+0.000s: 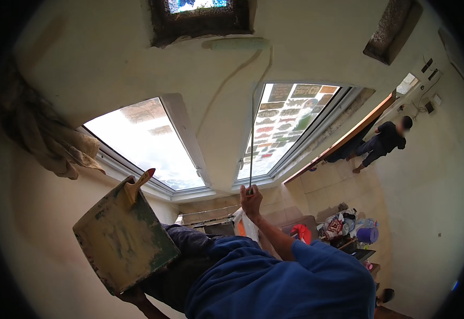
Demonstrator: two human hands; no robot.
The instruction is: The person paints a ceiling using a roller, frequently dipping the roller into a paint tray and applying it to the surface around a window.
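My right hand (250, 203) is closed round the handle of a paint roller. Its thin rod (252, 133) runs up between two windows to the pale roller sleeve (241, 43), which touches the wall below a small framed opening. A damp-looking streak trails down from the sleeve. At the lower left, my left hand (130, 293) grips the bottom edge of a square paint tub (120, 239) smeared with beige and green; most of the fingers are hidden behind it. A paintbrush (136, 189) with a red-tipped handle rests on the tub's upper edge.
A bright left window (141, 138) and right window (290, 127) are in front. Cloth (46, 127) hangs at the left. A person (389, 141) is at the right; another head (386, 295) shows at the lower edge. Bags and a purple bucket (367, 235) crowd the floor.
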